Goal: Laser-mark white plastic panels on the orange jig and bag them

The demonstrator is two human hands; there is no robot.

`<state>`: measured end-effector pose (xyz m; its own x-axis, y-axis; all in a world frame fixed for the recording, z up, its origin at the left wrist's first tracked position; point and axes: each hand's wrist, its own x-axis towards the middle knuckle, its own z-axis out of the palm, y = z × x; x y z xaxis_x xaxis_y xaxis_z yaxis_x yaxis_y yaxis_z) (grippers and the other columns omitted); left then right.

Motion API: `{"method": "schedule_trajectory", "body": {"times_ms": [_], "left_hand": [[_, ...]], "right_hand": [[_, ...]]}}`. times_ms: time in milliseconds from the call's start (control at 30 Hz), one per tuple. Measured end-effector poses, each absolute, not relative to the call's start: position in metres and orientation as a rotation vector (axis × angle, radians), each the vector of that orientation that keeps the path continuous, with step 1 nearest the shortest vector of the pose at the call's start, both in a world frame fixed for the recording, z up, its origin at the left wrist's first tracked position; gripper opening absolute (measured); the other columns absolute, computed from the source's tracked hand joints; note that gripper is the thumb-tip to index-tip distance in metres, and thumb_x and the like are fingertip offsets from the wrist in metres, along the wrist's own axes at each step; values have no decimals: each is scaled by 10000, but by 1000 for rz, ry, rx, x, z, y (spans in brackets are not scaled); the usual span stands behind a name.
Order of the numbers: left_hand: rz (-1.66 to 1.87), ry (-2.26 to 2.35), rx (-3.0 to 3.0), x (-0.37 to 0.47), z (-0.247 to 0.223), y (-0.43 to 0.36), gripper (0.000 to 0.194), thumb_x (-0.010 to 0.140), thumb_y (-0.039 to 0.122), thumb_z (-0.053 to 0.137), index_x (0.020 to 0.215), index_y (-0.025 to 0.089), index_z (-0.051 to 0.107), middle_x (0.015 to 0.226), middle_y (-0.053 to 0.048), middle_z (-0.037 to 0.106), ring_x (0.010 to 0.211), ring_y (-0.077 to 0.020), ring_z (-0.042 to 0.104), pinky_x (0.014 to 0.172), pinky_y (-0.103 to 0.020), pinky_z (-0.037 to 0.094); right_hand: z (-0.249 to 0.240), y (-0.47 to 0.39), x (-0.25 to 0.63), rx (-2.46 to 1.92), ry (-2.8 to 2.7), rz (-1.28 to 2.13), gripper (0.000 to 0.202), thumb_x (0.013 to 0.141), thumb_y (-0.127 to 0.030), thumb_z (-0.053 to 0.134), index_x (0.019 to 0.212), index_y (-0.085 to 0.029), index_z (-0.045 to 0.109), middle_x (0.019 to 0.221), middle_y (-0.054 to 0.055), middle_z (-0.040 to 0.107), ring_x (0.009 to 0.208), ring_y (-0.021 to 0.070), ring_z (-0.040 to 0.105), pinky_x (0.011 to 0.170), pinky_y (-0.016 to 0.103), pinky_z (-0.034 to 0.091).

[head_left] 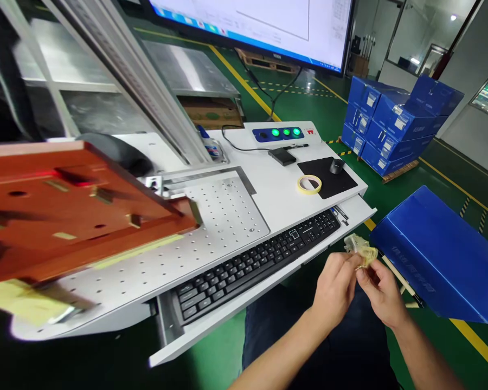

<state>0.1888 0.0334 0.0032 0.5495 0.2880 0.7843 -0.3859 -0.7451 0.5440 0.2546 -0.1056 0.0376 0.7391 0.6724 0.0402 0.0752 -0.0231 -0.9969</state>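
Note:
My left hand [335, 281] and my right hand [385, 295] meet above my lap, in front of the keyboard drawer. Between their closed fingertips is a crumpled, yellowish, partly see-through wad [361, 251]; it looks like balled-up tape or thin plastic, but I cannot tell which. The left fingers pinch it from the left and the right thumb and fingers from the right. The fingers hide its lower part. A black keyboard [260, 262] lies in the pulled-out drawer to the left of my hands.
An orange-red fixture [117, 216] with yellow tape rests over the perforated plate [223, 211]. A tape roll [309, 184], mouse [336, 166] and black box [282, 156] lie on the white desk beneath the monitor [264, 32]. A blue box [439, 254] stands at right; stacked blue boxes [398, 124] behind.

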Motion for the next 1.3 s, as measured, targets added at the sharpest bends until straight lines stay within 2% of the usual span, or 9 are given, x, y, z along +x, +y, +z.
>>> {"method": "schedule_trajectory", "body": {"times_ms": [100, 233, 433, 533, 633, 833, 1067, 1167, 1300], "left_hand": [[1067, -189, 2113, 190, 4, 31, 334, 1075, 104, 581, 1393, 196, 623, 1128, -120, 696, 1039, -245, 656, 899, -381, 618], [845, -313, 2074, 186, 13, 43, 420, 1069, 117, 596, 1469, 242, 628, 1194, -126, 708, 1096, -256, 680, 939, -416, 637], [663, -384, 1871, 176, 13, 45, 716, 1027, 166, 695, 1682, 308, 444, 1570, -134, 647, 1433, -306, 652, 1200, -505, 594], [745, -151, 1569, 175, 5, 40, 459, 1064, 167, 665, 1497, 319, 653, 1407, -89, 756, 1193, -229, 787, 1059, -388, 680], [838, 72, 1410, 179, 1, 41, 259, 1061, 203, 693, 1307, 261, 748, 1271, -91, 783, 1033, -193, 801, 925, -330, 705], [789, -70, 1508, 185, 7, 39, 286, 1023, 209, 748, 1305, 255, 742, 1285, -119, 747, 1004, -194, 770, 890, -326, 665], [867, -223, 1691, 185, 16, 29, 378, 1021, 97, 698, 1359, 264, 677, 1314, -107, 741, 1270, -241, 708, 1090, -414, 614], [938, -282, 1828, 186, 17, 28, 417, 1016, 76, 691, 1394, 245, 644, 1327, -112, 746, 1313, -245, 682, 1132, -430, 590], [1032, -361, 1991, 185, 18, 27, 437, 1009, 51, 674, 1413, 201, 600, 1305, -130, 757, 1320, -261, 674, 1128, -442, 577]], "right_hand": [[23, -110, 258, -1542, -511, 464, 421, 980, -564, 824, 1282, -271, 813, 1227, 92, 794, 1103, 313, 748, 1107, 490, 584], [18, -112, 258, -1318, -417, 548, 397, 961, -502, 860, 1283, -274, 816, 1314, 98, 776, 1270, 339, 701, 1181, 537, 537], [27, -111, 273, -1098, -138, 475, 358, 876, -446, 931, 1160, -251, 834, 1278, 96, 799, 1285, 326, 722, 1252, 607, 493], [29, -120, 287, -1103, -38, 399, 362, 837, -408, 958, 1134, -247, 829, 1228, 88, 814, 1219, 309, 754, 1204, 605, 544], [33, -132, 294, -1106, -9, 342, 361, 808, -377, 973, 1113, -251, 828, 1196, 78, 819, 1151, 313, 773, 1110, 599, 615], [38, -136, 287, -1130, -114, 476, 354, 851, -421, 956, 1130, -244, 832, 1153, 74, 817, 1072, 254, 778, 1032, 482, 666], [34, -125, 271, -1199, -217, 527, 437, 902, -530, 913, 1206, -236, 798, 1235, 106, 791, 1144, 299, 762, 1040, 528, 663], [31, -124, 267, -1263, -310, 553, 427, 942, -549, 875, 1228, -242, 793, 1280, 114, 774, 1126, 293, 760, 999, 490, 671], [26, -124, 266, -1339, -369, 522, 393, 970, -564, 842, 1175, -233, 796, 1182, 118, 789, 1032, 278, 763, 898, 427, 667]]}}
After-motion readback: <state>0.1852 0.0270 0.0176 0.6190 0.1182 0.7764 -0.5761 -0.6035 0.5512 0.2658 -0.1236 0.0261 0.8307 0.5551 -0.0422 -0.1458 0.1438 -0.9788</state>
